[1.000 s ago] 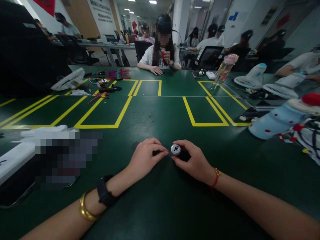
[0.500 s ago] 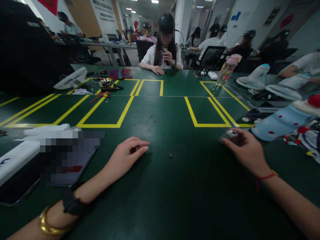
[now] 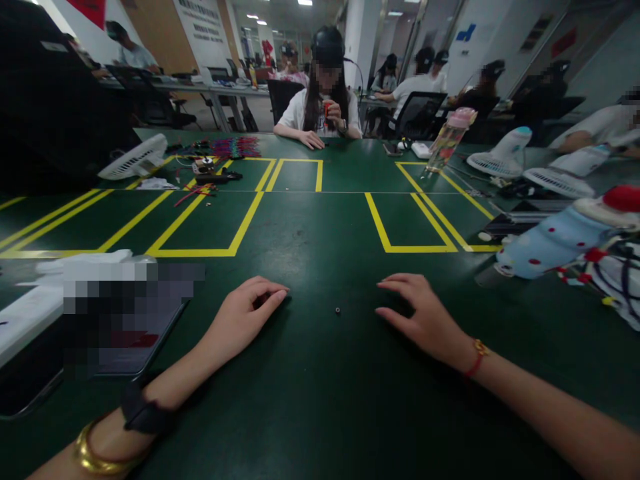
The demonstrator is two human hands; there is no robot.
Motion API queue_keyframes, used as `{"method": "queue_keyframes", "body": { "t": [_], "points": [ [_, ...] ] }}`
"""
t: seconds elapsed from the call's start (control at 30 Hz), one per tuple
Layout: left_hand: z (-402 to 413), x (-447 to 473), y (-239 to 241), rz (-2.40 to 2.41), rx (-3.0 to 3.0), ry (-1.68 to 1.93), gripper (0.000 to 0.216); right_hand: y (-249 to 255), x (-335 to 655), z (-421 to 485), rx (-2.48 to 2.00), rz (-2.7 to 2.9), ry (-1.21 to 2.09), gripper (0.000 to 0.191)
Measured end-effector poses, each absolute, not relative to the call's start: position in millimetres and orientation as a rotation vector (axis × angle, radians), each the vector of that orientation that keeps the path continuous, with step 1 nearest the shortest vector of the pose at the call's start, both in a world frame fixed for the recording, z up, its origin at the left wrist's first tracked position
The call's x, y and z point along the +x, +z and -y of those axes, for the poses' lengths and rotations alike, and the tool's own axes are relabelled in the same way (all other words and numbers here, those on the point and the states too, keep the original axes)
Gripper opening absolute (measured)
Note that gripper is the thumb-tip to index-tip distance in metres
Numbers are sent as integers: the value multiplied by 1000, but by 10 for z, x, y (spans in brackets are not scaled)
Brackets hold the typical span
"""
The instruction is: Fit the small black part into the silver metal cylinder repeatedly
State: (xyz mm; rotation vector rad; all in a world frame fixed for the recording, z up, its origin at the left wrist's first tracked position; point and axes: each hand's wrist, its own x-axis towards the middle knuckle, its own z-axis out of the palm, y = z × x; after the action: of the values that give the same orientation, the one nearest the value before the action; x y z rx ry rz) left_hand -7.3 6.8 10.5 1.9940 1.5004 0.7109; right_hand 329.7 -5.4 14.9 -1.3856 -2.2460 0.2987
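Note:
My left hand [image 3: 243,316] rests on the green table [image 3: 320,227] with its fingers curled together over the thumb. Whether anything sits in that pinch is hidden in shadow. My right hand [image 3: 427,317] lies flat to the right, fingers stretched out and apart, holding nothing. Between the two hands a tiny dark ring-like part [image 3: 338,310] lies alone on the table, touched by neither hand. A small grey object [image 3: 484,275] lies further right, at the foot of the pale blue fan [image 3: 555,243].
A dark phone or tablet [image 3: 145,333] and a white box [image 3: 27,317] lie at my left. Yellow tape rectangles [image 3: 410,248] mark the table. A person sits across it; small parts [image 3: 210,175], white fans [image 3: 134,160] and a bottle [image 3: 449,140] stand at the far side.
My right hand carried the silver round part off to the right and came back empty and flat. My left hand slid back left. The tiny ring stayed on the table.

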Motion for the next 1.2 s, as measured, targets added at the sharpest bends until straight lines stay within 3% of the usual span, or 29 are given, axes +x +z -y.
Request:
{"method": "queue_keyframes", "body": {
  "t": [0.17, 0.33, 0.4, 0.57, 0.63, 0.8, 1.03, 1.2],
  "points": [
    [-75, -69, 95, -1516, 2046, 688, 31, 129, 2656, -49, -1222, 2389, 491, 27],
    [-70, -74, 93, -1509, 2035, 683, 29, 189, 2972, -85, -1337, 2287, 476, 21],
    [-64, -71, 93, -1494, 2030, 689, 28, 240, 3316, -81, -1432, 2153, 317, 22],
    [-54, -54, 94, -1463, 2024, 695, 28, 376, 4421, -80, -1758, 1717, -497, 25],
    [-52, -52, 92, -1460, 2023, 693, 28, 395, 4792, -70, -1967, 1626, -609, 25],
    [-50, -59, 81, -1463, 2021, 697, 28, 329, 5196, -30, -2385, 1449, -316, 28],
    [-64, -66, 71, -1460, 2027, 690, 26, 271, 5135, -62, -2244, 1467, -279, 35],
    [-54, -73, 65, -1459, 2021, 690, 26, 283, 5125, -97, -2264, 1589, -308, 30]
  ]
}}
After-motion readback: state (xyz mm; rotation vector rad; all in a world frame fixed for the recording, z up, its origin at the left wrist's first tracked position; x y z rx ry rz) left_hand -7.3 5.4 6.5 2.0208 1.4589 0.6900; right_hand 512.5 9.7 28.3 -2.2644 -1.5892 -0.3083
